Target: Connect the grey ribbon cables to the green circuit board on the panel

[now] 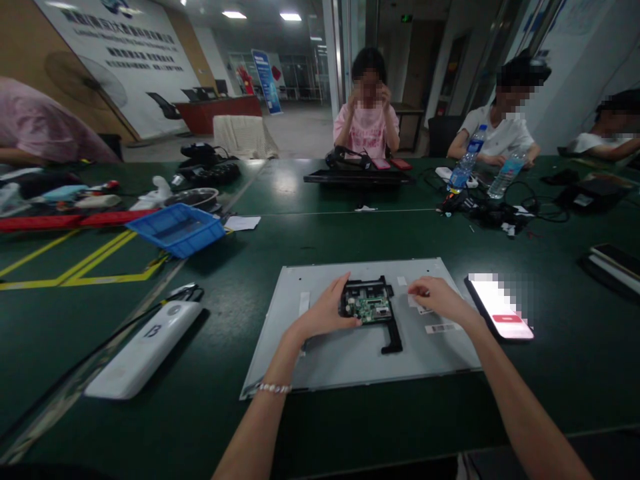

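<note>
A flat grey-white panel (345, 373) with stickers lies on the table in front of me. Over its middle is a black plastic frame (394, 333) carrying a green circuit board (370, 308). My left hand (323, 310) grips the frame by its left side, fingers at the far edge and thumb at the near one. To the right of the frame, above a label on the panel, my right hand (435, 297) has its fingers curled together in a pinch. Whatever those fingertips hold, if anything, is too small to make out.
A lit phone (505, 313) lies right of the panel. To the left are a white device marked 13 (145, 350) with a cable, and a blue tray (180, 230). A dark flat device (357, 177) and water bottles (467, 160) stand farther back; several people sit around the table.
</note>
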Demonstrator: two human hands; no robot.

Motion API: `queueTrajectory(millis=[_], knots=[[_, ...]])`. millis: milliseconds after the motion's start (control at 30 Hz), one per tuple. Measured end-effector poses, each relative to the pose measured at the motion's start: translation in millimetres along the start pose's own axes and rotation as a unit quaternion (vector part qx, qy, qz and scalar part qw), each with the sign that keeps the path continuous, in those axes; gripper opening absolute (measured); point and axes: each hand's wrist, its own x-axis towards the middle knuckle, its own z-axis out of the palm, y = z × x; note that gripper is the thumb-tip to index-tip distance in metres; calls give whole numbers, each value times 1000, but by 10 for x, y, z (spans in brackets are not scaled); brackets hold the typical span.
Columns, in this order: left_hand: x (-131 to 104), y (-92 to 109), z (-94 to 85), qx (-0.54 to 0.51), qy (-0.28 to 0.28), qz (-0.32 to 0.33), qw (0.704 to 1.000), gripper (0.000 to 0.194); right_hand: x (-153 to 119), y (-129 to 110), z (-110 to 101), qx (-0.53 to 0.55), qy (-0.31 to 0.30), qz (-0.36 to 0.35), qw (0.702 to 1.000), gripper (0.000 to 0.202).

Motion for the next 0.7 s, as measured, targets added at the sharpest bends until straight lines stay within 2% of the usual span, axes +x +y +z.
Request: queueTrajectory(millis=[267, 367, 500, 600, 700], knots=[[-12, 11, -15, 15, -11, -3, 1000, 104, 16, 112, -21, -40, 27, 15, 999, 20], [-15, 1, -13, 11, -7, 3, 1000, 103, 81, 43, -34, -111, 49, -26, 992, 27], [-10, -27, 1, 8, -2, 8, 1000, 104, 198, -85, -12, -213, 20, -107, 971, 19], [-7, -44, 11, 12, 1, 10, 1000, 106, 241, -122, 18, -270, 18, -127, 954, 18], [-9, -48, 16, 15, -1, 8, 1000, 107, 249, -120, 38, -291, 43, -129, 947, 20]])
